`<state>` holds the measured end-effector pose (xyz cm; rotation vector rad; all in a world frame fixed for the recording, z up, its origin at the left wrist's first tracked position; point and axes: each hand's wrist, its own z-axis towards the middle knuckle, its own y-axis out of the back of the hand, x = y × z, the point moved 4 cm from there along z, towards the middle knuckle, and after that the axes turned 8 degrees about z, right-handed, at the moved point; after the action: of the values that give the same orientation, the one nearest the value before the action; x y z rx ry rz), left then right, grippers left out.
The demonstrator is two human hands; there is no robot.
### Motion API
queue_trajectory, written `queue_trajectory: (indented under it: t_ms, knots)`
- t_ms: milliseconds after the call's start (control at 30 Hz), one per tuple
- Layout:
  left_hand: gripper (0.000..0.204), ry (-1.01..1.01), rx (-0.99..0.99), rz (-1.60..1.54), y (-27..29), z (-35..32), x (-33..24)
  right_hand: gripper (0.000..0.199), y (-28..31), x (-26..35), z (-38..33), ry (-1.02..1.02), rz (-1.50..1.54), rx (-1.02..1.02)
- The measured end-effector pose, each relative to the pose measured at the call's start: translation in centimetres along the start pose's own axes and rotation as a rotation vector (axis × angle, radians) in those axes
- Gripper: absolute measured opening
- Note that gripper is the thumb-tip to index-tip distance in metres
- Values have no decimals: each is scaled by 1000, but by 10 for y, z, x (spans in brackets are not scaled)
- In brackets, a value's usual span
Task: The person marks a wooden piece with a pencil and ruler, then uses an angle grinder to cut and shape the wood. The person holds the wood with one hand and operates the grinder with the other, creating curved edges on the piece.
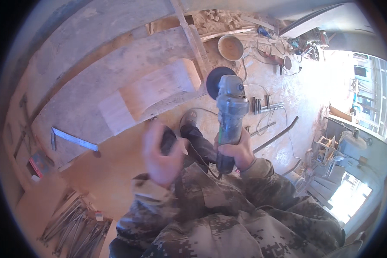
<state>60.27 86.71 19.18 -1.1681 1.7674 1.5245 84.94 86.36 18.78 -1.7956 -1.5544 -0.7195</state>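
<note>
This grinder [232, 115] looks heavy and rigid, best held where the right hand [241, 150] wraps fingers round its barrel; left hand [162, 160] gapes, seemingly empty.

A pixel-camouflage jacket [210, 232] tops dark trousers [203, 144].

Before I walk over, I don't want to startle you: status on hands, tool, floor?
Right hand gripping angle grinder, disc at its far end. Left hand off the grinder, blurred, hold unclear. Long dark bar on floor to the right.

No text, label, number or sign can be read here.
</note>
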Motion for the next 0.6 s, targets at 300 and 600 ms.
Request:
queue_trajectory:
  t_ms: [300, 600]
  knots:
    - [78, 307, -323, -139, 89, 94, 134, 55, 14, 10, 21, -134, 169, 144]
    - [75, 304, -487, 396, 64, 127, 163, 48, -4, -3, 36, -232, 217, 201]
